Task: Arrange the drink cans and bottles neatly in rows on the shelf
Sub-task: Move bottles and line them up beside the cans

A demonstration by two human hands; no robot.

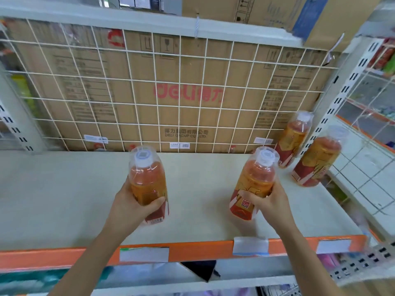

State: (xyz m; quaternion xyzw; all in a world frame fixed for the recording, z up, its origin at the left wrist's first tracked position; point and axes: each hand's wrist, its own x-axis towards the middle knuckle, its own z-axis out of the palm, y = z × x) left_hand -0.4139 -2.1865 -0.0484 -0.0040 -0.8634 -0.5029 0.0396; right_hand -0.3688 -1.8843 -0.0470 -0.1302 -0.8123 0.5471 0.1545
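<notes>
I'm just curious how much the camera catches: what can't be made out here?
Head view: price tags on the shelf edge are too blurred to read.
Label of the bottle in the right hand: partly covered by its fingers.
Small print on the cardboard box: blurred behind the wire grid.

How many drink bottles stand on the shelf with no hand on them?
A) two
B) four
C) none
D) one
A: the rear bottle and the front bottle stand free at the right end of the shelf, while the left hand grips a third bottle and the right hand grips a fourth bottle.
</notes>
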